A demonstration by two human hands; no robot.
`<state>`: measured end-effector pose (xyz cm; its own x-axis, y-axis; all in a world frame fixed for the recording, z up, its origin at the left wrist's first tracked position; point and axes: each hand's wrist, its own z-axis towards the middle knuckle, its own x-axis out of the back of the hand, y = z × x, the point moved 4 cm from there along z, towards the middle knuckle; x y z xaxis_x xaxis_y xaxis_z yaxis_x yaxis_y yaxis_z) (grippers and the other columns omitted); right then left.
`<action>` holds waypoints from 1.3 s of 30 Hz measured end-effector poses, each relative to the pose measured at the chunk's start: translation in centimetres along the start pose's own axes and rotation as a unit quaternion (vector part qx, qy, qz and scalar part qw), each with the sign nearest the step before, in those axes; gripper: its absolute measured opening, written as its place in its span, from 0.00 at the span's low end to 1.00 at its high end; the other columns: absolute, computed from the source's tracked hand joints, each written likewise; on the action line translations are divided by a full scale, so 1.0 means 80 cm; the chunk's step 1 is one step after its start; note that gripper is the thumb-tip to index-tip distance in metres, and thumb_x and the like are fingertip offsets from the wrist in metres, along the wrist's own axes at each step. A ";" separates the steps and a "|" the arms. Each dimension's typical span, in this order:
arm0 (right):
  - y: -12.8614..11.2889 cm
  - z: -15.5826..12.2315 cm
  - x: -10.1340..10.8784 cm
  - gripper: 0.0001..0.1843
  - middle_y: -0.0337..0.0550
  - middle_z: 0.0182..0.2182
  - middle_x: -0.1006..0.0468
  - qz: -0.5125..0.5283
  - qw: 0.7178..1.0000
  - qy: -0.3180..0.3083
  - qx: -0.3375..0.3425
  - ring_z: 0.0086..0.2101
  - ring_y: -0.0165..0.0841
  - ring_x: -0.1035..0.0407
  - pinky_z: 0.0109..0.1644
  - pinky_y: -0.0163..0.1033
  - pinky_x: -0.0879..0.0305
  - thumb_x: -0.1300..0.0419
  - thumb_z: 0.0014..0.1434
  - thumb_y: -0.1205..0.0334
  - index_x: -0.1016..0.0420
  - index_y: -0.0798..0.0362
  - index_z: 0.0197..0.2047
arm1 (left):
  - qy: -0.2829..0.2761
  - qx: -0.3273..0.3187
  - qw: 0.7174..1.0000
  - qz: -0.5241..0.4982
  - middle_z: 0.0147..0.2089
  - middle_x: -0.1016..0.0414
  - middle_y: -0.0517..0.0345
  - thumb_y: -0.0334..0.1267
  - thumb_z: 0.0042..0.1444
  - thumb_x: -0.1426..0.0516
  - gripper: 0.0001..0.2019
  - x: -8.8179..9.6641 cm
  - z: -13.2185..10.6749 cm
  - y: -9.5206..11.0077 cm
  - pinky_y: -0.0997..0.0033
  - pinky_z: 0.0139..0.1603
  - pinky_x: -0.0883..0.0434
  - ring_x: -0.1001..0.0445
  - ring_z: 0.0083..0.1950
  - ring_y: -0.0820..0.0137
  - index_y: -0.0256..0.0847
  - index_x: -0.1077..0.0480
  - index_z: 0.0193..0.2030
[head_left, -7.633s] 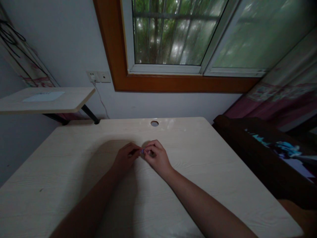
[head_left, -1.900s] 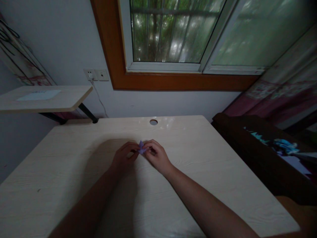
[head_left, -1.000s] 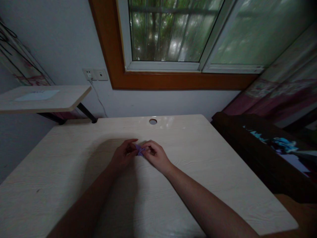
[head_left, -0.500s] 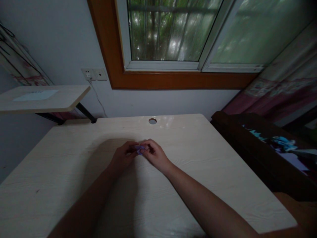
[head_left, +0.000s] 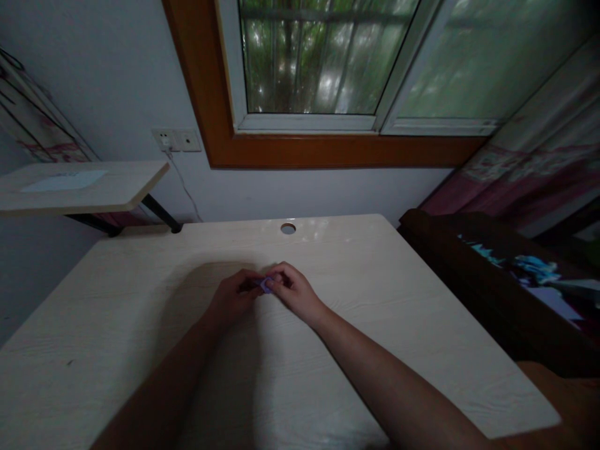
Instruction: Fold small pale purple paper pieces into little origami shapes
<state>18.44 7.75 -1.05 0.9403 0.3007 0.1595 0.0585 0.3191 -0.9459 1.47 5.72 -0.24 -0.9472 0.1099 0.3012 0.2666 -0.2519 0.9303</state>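
Between my two hands is a small purple piece, thin and possibly folded paper; its exact kind is too small to make out. My left hand pinches its left side between thumb and fingers. From the right, my right hand grips it the same way, thumb on the near face. The fingertips of both hands almost meet and cover much of the piece. Both hands are low over the pale wooden desk, near its middle.
A raised shelf on black legs holds a paper sheet at the left. Near the desk's back edge is a round cable hole. A dark wooden piece of furniture with cloth items stands to the right. A window is behind.
Both hands stay in nearly the same place. The fingers have shifted slightly on the purple piece, which now shows a flatter face by my right thumb.
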 end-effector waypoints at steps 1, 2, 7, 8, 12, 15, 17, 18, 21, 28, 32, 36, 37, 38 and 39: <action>0.000 0.000 0.000 0.10 0.37 0.29 0.31 -0.001 1.000 -0.002 0.002 0.28 0.29 0.37 0.31 0.33 0.39 0.38 0.59 0.55 0.26 0.50 0.42 | 0.004 0.006 1.000 -0.003 0.35 0.19 0.56 0.40 0.53 0.37 0.10 0.000 0.000 -0.001 0.66 0.39 0.22 0.19 0.35 0.67 0.40 0.27 0.41; -0.001 0.001 0.000 0.10 0.37 0.30 0.31 -0.004 1.000 -0.005 0.007 0.29 0.29 0.37 0.32 0.34 0.39 0.37 0.59 0.55 0.26 0.50 0.42 | 0.008 0.011 1.000 -0.006 0.35 0.19 0.56 0.40 0.53 0.37 0.10 0.000 0.001 -0.001 0.66 0.39 0.22 0.19 0.35 0.66 0.39 0.27 0.41; -0.007 0.003 0.002 0.09 0.38 0.33 0.32 -0.029 0.999 -0.007 0.039 0.32 0.30 0.36 0.37 0.35 0.39 0.36 0.58 0.57 0.26 0.51 0.40 | 0.011 0.024 1.000 0.001 0.36 0.18 0.55 0.40 0.53 0.37 0.11 0.000 0.001 -0.001 0.64 0.40 0.21 0.18 0.37 0.65 0.40 0.28 0.42; -0.007 0.003 0.002 0.08 0.38 0.33 0.32 -0.031 0.999 -0.005 0.041 0.33 0.30 0.36 0.37 0.35 0.40 0.36 0.58 0.57 0.26 0.51 0.40 | 0.009 0.025 1.000 0.005 0.37 0.18 0.55 0.40 0.52 0.37 0.11 -0.001 0.001 -0.001 0.64 0.41 0.21 0.18 0.37 0.64 0.40 0.28 0.42; -0.005 0.003 0.002 0.06 0.37 0.32 0.32 -0.031 0.999 -0.001 0.031 0.31 0.29 0.38 0.36 0.35 0.41 0.37 0.59 0.59 0.27 0.51 0.38 | 0.000 0.023 0.999 0.026 0.37 0.18 0.55 0.39 0.53 0.37 0.11 -0.002 0.000 0.000 0.63 0.43 0.21 0.18 0.38 0.64 0.41 0.28 0.42; -0.005 0.003 0.002 0.06 0.37 0.33 0.32 -0.032 0.999 0.005 0.031 0.31 0.29 0.38 0.36 0.34 0.41 0.38 0.60 0.60 0.27 0.52 0.39 | -0.013 0.002 1.000 0.024 0.39 0.19 0.54 0.39 0.53 0.38 0.11 -0.004 -0.002 0.003 0.63 0.44 0.22 0.18 0.39 0.65 0.40 0.28 0.43; -0.005 0.003 0.002 0.05 0.37 0.32 0.32 -0.036 0.999 0.007 0.032 0.31 0.28 0.39 0.36 0.34 0.42 0.38 0.60 0.60 0.27 0.52 0.39 | -0.021 -0.005 1.000 0.017 0.39 0.19 0.54 0.40 0.54 0.38 0.12 -0.004 -0.003 0.005 0.63 0.45 0.22 0.19 0.40 0.65 0.40 0.29 0.44; -0.005 0.003 0.002 0.05 0.37 0.32 0.32 -0.039 0.999 0.007 0.031 0.30 0.28 0.39 0.36 0.34 0.42 0.38 0.60 0.60 0.27 0.52 0.39 | -0.026 -0.005 1.000 0.014 0.40 0.19 0.53 0.40 0.54 0.38 0.13 -0.004 -0.004 0.006 0.63 0.45 0.22 0.19 0.40 0.65 0.39 0.29 0.45; -0.005 0.003 0.002 0.06 0.38 0.32 0.32 -0.044 0.999 0.010 0.026 0.30 0.29 0.38 0.35 0.34 0.42 0.38 0.60 0.60 0.27 0.52 0.39 | -0.039 0.000 0.999 0.012 0.41 0.19 0.52 0.40 0.55 0.38 0.13 -0.003 -0.005 0.008 0.63 0.46 0.23 0.19 0.42 0.65 0.39 0.29 0.45; -0.006 0.000 0.002 0.07 0.39 0.33 0.31 -0.047 0.998 0.012 0.028 0.31 0.29 0.37 0.36 0.34 0.40 0.39 0.61 0.58 0.27 0.51 0.42 | -0.033 0.007 0.999 0.018 0.41 0.19 0.54 0.40 0.57 0.40 0.11 -0.002 -0.004 0.006 0.67 0.45 0.23 0.20 0.41 0.66 0.40 0.28 0.45; -0.005 -0.002 0.001 0.10 0.39 0.31 0.30 -0.027 0.999 0.018 0.013 0.30 0.30 0.36 0.35 0.35 0.38 0.40 0.62 0.55 0.28 0.50 0.44 | -0.032 0.010 0.999 -0.008 0.40 0.20 0.53 0.42 0.58 0.40 0.12 -0.001 -0.003 0.003 0.67 0.44 0.24 0.20 0.41 0.67 0.39 0.28 0.46; -0.002 -0.004 -0.002 0.13 0.38 0.28 0.28 0.030 0.999 0.004 -0.019 0.28 0.30 0.33 0.33 0.35 0.38 0.42 0.63 0.53 0.31 0.49 0.49 | -0.007 0.012 0.999 -0.032 0.38 0.20 0.53 0.43 0.58 0.41 0.12 0.003 -0.002 0.001 0.67 0.44 0.24 0.20 0.40 0.67 0.38 0.29 0.45; -0.002 -0.004 -0.002 0.14 0.38 0.29 0.28 0.036 0.999 0.002 -0.022 0.29 0.30 0.33 0.33 0.34 0.37 0.42 0.63 0.53 0.32 0.49 0.49 | -0.001 0.012 0.999 -0.036 0.39 0.21 0.53 0.43 0.58 0.41 0.12 0.005 -0.002 0.001 0.67 0.44 0.24 0.21 0.40 0.67 0.38 0.29 0.44; -0.002 -0.005 -0.002 0.14 0.38 0.29 0.27 0.039 0.999 0.003 -0.022 0.29 0.30 0.33 0.33 0.34 0.37 0.42 0.63 0.53 0.32 0.49 0.49 | 0.003 0.012 0.999 -0.040 0.39 0.21 0.53 0.43 0.58 0.41 0.12 0.006 -0.001 0.001 0.67 0.44 0.24 0.21 0.40 0.66 0.38 0.29 0.44; -0.002 -0.005 -0.002 0.13 0.38 0.29 0.27 0.039 0.999 0.005 -0.021 0.29 0.30 0.33 0.33 0.34 0.37 0.41 0.63 0.54 0.32 0.49 0.49 | 0.005 0.012 0.999 -0.042 0.39 0.21 0.53 0.43 0.58 0.41 0.12 0.006 -0.001 0.001 0.67 0.44 0.24 0.21 0.40 0.66 0.38 0.30 0.44</action>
<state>18.42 7.29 -1.02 0.9460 0.3137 0.0823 -0.0014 0.2576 -0.9663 1.00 5.68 -0.03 -0.9682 0.1197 0.2195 0.1899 -0.2193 0.9570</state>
